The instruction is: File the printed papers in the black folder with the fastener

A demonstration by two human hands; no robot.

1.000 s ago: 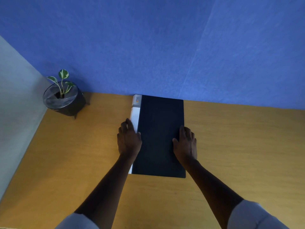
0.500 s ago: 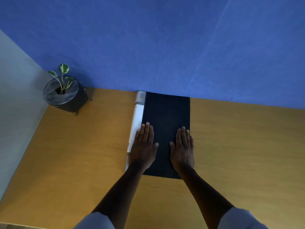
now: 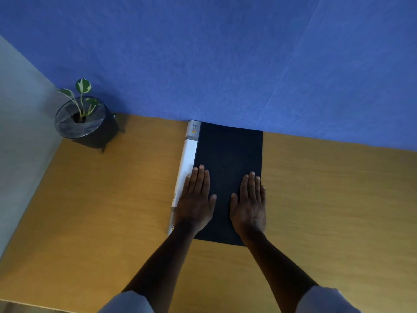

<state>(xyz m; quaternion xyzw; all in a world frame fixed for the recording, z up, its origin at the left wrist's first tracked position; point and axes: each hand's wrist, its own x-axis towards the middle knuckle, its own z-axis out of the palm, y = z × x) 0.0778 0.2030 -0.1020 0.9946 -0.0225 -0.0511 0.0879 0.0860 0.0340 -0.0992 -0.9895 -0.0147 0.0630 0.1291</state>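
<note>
- Blue wall [image 3: 225, 53] backs a wooden desk [image 3: 101, 211]; potted plant [image 3: 83, 118] at 10 o'clock.
- Black folder [image 3: 228, 166] lies closed at centre, far edge against the wall, white spine at 9 o'clock.
- Left hand [image 3: 196, 199] and right hand [image 3: 248, 204] have moved from the side edges onto the cover; fingers flat, extended, gripping nothing. Filing appears complete.

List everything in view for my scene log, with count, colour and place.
black folder: 1, black cover with a white spine strip, closed, flat mid-desk with its far end at the wall
potted plant: 1, dark pot, green-and-white leaves, far left corner of the desk
desk: 1, tan wood
wall: blue behind, pale panel at left
left hand: flat on the folder by its spine
right hand: flat on the folder near its right edge
</note>
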